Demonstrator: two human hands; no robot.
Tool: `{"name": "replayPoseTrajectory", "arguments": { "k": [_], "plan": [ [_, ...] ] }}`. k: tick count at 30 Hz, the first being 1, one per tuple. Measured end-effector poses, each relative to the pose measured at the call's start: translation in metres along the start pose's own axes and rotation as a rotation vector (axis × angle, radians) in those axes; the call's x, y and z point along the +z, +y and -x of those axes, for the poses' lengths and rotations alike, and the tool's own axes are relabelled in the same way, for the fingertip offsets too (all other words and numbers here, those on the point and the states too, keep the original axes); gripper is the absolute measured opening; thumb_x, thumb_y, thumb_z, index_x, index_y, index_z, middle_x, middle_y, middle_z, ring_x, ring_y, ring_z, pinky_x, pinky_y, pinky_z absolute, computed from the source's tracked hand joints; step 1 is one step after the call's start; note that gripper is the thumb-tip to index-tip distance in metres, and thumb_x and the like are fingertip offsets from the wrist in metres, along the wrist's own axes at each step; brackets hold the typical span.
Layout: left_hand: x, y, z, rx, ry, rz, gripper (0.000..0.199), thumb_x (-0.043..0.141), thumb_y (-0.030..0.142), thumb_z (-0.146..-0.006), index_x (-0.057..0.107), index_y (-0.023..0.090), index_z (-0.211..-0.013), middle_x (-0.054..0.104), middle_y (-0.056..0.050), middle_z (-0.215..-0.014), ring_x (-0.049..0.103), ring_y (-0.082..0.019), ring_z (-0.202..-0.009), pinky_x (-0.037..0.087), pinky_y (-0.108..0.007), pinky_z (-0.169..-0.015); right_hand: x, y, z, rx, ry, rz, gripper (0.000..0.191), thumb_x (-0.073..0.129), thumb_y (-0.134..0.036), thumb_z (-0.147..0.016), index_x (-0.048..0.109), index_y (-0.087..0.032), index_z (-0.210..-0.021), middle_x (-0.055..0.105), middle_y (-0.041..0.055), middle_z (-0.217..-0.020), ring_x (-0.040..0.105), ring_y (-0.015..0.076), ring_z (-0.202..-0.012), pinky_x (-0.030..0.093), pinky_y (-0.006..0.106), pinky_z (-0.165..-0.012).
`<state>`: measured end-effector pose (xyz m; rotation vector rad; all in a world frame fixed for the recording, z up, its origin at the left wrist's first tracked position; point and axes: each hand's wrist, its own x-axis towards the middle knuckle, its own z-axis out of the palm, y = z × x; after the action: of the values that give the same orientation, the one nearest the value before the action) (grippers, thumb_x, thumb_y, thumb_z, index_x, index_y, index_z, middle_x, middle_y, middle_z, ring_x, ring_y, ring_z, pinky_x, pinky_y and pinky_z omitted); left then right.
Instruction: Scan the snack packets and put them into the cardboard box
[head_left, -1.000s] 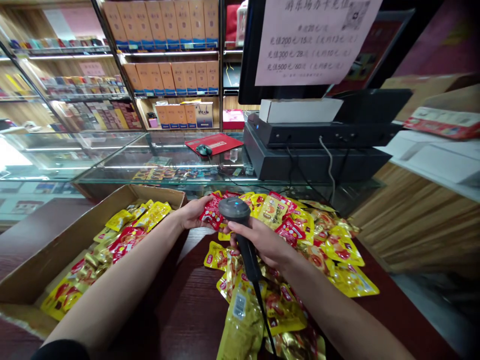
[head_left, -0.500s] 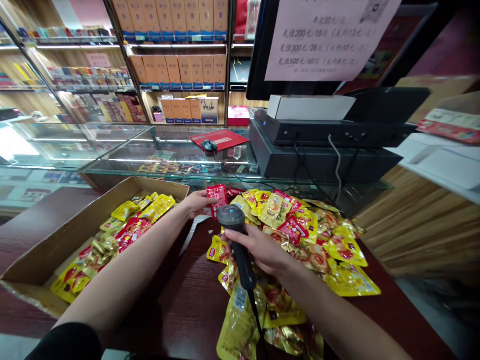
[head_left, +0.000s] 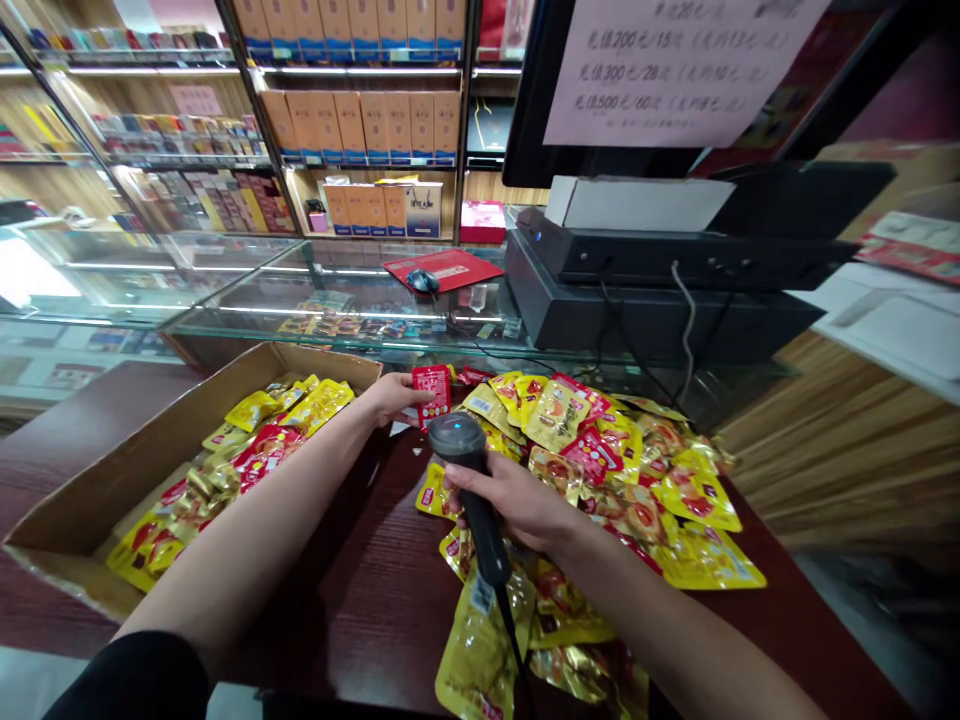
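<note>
Between the thumb and fingers of my left hand [head_left: 395, 398] is a small red snack packet [head_left: 431, 392], held upright with its printed side towards me. My right hand [head_left: 517, 497] is wrapped round the handle of a black barcode scanner [head_left: 476, 500]. The scanner's head is close to the red packet, and a small blue light shows on top of it. Under and beside my right hand lies a pile of yellow, gold and red snack packets [head_left: 637, 500]. To the left, an open cardboard box [head_left: 75, 480] holds more packets [head_left: 270, 450], partly hidden by my left forearm.
The dark red table [head_left: 360, 590] meets a glass counter [head_left: 337, 262] bearing a red mouse pad [head_left: 465, 268] and a mouse [head_left: 422, 281]. At the right stand black cash-register equipment [head_left: 660, 310] and a monitor with a paper sign [head_left: 675, 75]. Shelves of boxes [head_left: 360, 125] line the back.
The red packet has turned a little more upright in my left hand. The scanner has shifted very slightly left, still in my right hand. The whole view has tilted slightly.
</note>
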<state>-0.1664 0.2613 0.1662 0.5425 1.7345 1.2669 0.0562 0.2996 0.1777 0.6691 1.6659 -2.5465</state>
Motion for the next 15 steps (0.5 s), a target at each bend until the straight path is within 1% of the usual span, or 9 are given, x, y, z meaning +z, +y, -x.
{"name": "replayPoseTrajectory", "arguments": {
  "k": [5,8,11,15],
  "plan": [
    [0.0007,-0.0004,-0.0014,-0.009,0.013,0.004,0.036,0.084,0.028,-0.055,0.067,0.013,-0.082,0.070,-0.005,-0.074,0.064,-0.015,-0.062,0.052,-0.023,-0.050,-0.0010,0.0031,-0.0008,0.032,-0.014,0.023,0.039,0.071,-0.043,-0.074,0.049,-0.017,-0.090,0.060,-0.0004,-0.065,0.056,0.0102,-0.055,0.050,0.026,-0.056],
    [0.0006,-0.0003,-0.0012,-0.016,0.008,0.014,0.036,0.084,0.027,-0.054,0.067,0.013,-0.082,0.070,-0.004,-0.073,0.064,-0.014,-0.060,0.051,-0.022,-0.049,-0.0014,0.0032,-0.0008,0.032,-0.029,0.022,0.038,0.071,-0.044,-0.074,0.049,-0.017,-0.089,0.060,0.0000,-0.066,0.057,0.0100,-0.056,0.050,0.025,-0.056],
    [0.0008,-0.0003,-0.0004,-0.018,0.008,0.021,0.035,0.084,0.028,-0.054,0.067,0.013,-0.081,0.070,-0.004,-0.070,0.063,-0.014,-0.057,0.050,-0.023,-0.050,-0.0020,0.0032,-0.0008,0.033,-0.038,0.020,0.038,0.071,-0.043,-0.074,0.049,-0.016,-0.089,0.060,-0.0001,-0.066,0.057,0.0099,-0.056,0.050,0.025,-0.057],
    [0.0017,-0.0023,-0.0008,0.067,-0.013,0.070,0.032,0.084,0.031,-0.052,0.067,0.012,-0.072,0.068,-0.002,-0.064,0.063,-0.013,-0.058,0.051,-0.024,-0.056,-0.0031,0.0047,-0.0013,0.015,-0.056,0.013,0.035,0.071,-0.041,-0.075,0.050,-0.016,-0.088,0.061,0.0006,-0.065,0.057,0.0105,-0.055,0.049,0.025,-0.055]
  ]
}}
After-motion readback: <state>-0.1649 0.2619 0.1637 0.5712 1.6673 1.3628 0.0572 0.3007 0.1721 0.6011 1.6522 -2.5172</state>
